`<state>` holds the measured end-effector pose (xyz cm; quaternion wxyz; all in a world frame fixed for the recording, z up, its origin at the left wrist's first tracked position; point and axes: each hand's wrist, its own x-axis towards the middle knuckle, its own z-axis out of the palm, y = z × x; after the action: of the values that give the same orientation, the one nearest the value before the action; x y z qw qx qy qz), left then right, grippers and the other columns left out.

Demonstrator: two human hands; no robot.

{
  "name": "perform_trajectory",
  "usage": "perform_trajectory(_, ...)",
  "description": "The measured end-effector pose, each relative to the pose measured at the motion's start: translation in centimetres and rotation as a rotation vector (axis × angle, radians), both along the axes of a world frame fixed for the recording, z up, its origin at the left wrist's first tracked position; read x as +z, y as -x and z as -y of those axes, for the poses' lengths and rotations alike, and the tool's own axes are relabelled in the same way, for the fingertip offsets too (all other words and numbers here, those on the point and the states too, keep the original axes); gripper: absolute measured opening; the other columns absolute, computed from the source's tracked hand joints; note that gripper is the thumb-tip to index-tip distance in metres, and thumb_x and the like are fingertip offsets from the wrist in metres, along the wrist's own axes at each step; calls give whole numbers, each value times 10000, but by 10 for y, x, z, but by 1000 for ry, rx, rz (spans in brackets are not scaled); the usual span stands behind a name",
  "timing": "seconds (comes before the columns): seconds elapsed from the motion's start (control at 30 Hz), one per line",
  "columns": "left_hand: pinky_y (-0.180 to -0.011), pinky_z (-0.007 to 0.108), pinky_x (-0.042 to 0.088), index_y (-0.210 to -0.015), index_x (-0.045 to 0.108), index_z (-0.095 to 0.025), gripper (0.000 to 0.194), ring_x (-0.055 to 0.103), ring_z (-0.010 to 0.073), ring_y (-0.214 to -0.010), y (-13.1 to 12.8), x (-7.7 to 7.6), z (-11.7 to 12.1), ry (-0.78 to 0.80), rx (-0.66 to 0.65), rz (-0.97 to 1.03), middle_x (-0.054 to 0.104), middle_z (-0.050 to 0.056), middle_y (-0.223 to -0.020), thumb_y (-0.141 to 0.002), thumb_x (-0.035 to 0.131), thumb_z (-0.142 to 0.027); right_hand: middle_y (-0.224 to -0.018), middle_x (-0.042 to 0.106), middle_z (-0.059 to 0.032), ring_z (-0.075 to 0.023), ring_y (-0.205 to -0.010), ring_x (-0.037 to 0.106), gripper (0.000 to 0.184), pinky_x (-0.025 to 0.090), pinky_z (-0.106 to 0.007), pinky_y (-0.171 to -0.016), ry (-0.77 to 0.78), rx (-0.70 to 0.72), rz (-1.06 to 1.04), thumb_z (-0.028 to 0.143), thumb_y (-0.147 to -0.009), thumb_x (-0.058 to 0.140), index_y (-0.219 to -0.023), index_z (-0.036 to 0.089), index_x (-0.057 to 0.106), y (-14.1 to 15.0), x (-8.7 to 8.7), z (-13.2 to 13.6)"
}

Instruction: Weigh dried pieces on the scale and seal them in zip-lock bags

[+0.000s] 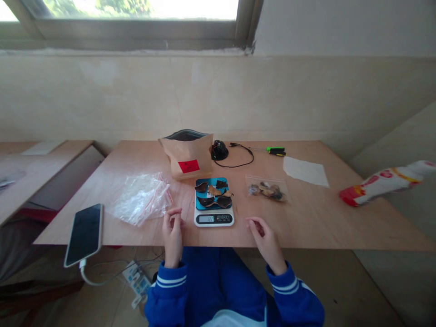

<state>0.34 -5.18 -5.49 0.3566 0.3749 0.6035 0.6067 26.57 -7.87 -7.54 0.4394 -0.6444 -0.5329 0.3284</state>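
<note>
My left hand (pixel 173 234) rests at the table's front, fingers curled inward, beside the right edge of a pile of clear zip bags (pixel 139 200). Nothing shows between its fingers. To the right of the scale, my right hand (pixel 264 236) is loosely closed, and no object is visible in it. Between the two hands stands a digital kitchen scale (pixel 197 221) with a blue top; its display seems to read 122. Several dark brown and tan dried, peel-like pieces (pixel 214 190) lie on it. Similar pieces fill a sealed clear bag (pixel 267 190) further right.
Behind the scale, a kraft paper pouch (pixel 190 154) with a red label stands open. Nearby are a black round device (pixel 220 150) with a cable, screwdrivers (pixel 276 151), white paper (pixel 306 171) and a tilted bottle (pixel 384 184). A charging phone (pixel 84 234) overlaps the front-left edge.
</note>
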Motion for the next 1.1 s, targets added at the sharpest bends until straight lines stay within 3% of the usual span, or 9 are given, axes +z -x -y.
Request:
perform_trajectory(0.27,-575,236,409,-928,608,-204,191,501,113,-611,0,-2,2,1,-26,-29,568,-12,-757,-827,566,-360,-744,677,-83,-222,-682,637,424,513,-312,-598,27,1,-25,585,-857,489,-924,201,655,1,-4,3)
perform_trajectory(0.37,-634,268,432,-930,609,-208,169,536,141,-681,2,-4,3,-8,-10,-129,602,13,-833,-845,532,-332,-746,675,-85,-222,-687,636,429,514,-312,-614,31,9,-28,585,-856,490,-922,194,654,1,-4,1)
perform_trajectory(0.5,-835,372,441,-927,611,-207,158,543,228,-961,8,-3,2,-38,134,-450,591,76,-997,-864,479,-270,-738,675,-81,-227,-687,635,427,510,-318,-621,33,16,-11,584,-859,487,-918,198,659,0,-4,1)
perform_trajectory(0.6,-997,482,362,-1039,608,-182,231,484,283,-1124,18,-2,-2,-2,296,-666,547,110,-1076,-843,498,-237,-732,675,-75,-227,-685,632,415,506,-318,-625,24,24,9,575,-864,487,-913,203,666,0,-3,1)
perform_trajectory(0.77,-1046,556,296,-1236,544,-186,433,433,336,-1246,50,-2,-15,105,406,-797,459,142,-1326,-812,563,-274,-741,676,-74,-220,-686,619,413,486,-306,-604,29,40,44,555,-880,475,-923,195,672,0,-5,1)
perform_trajectory(0.83,-1006,545,342,-1229,560,-178,429,470,339,-1207,65,-4,-22,145,403,-814,500,146,-1293,-823,555,-314,-739,673,-73,-214,-681,612,423,480,-299,-595,29,40,53,552,-882,473,-934,185,675,0,-5,1)
perform_trajectory(0.93,-932,488,414,-1120,639,-146,372,553,310,-1051,83,-8,-29,233,361,-860,606,136,-1085,-828,532,-351,-743,673,-74,-201,-675,609,436,488,-293,-613,18,40,41,552,-874,483,-920,165,679,0,-5,0)
perform_trajectory(1.1,-871,401,446,-970,697,-139,351,564,254,-886,100,-14,-30,185,320,-883,625,96,-872,-838,478,-379,-762,669,-76,-192,-685,599,438,479,-288,-632,30,57,38,533,-879,476,-936,145,672,0,-5,0)
